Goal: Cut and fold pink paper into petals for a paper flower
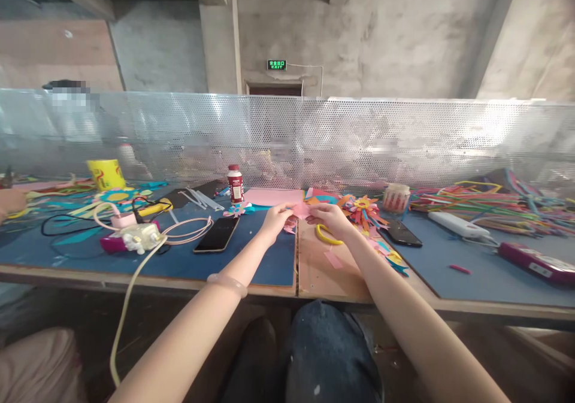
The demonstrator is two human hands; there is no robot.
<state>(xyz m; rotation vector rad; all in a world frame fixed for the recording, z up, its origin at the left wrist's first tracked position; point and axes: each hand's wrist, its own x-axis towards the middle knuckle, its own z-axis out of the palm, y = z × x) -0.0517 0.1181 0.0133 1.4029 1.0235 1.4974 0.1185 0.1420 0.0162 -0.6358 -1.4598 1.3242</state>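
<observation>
Between my two hands, above the middle of the table, is a small pink paper piece (301, 211). My left hand (279, 222) pinches its left side, and my right hand (330, 218) pinches its right side. Below the hands lie a yellow ring-shaped object (327, 235) and a loose pink paper slip (333, 260). A colourful paper flower (362, 208) sits just right of my right hand. To the left, a blue and pink paper flower (238, 209) lies near a red bottle.
A black phone (217, 235) and a power strip with cables (137, 237) lie left. Right are another phone (403, 233), a jar (396, 198), a white power strip (459, 226) and many coloured strips (476, 202). A perforated metal screen (341, 139) stands behind. Another person's hand (11, 202) shows far left.
</observation>
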